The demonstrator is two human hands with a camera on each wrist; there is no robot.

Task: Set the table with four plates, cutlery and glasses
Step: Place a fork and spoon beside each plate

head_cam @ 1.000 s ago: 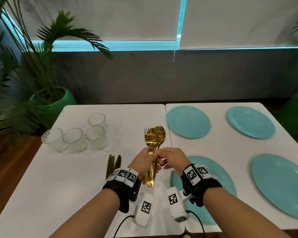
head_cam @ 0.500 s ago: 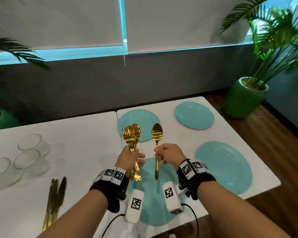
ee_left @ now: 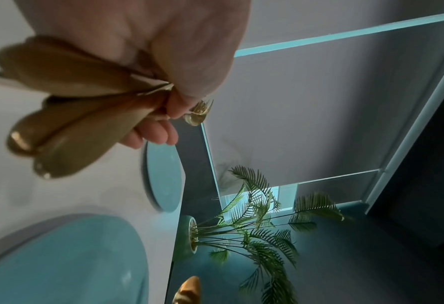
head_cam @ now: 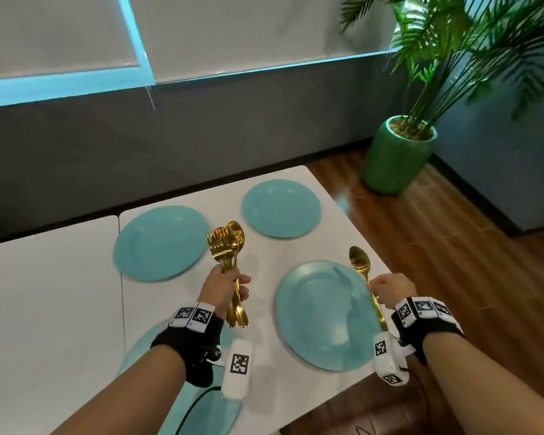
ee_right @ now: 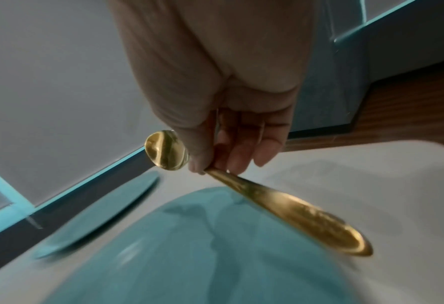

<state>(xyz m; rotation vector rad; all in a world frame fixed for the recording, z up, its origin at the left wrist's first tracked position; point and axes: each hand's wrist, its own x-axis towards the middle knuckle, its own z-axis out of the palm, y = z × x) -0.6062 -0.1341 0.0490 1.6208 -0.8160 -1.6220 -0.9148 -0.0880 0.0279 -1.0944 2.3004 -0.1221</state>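
The left hand point(head_cam: 222, 288) is raised, fingers wrapped around a gold cutlery bundle point(head_cam: 228, 246). The right hand point(head_cam: 390, 290) pinches one gold spoon point(head_cam: 360, 262), its bowl above the fingers.

four teal plates point(head_cam: 281, 208) flat on white table point(head_cam: 51, 296) — single gold spoon point(head_cam: 360, 262) upright over near-right plate's right rim; gold cutlery bundle point(head_cam: 228, 246) upright between plates.

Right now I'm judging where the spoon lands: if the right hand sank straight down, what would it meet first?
Probably the near right plate's right rim, just below the right hand and its spoon; the height above it is unclear.
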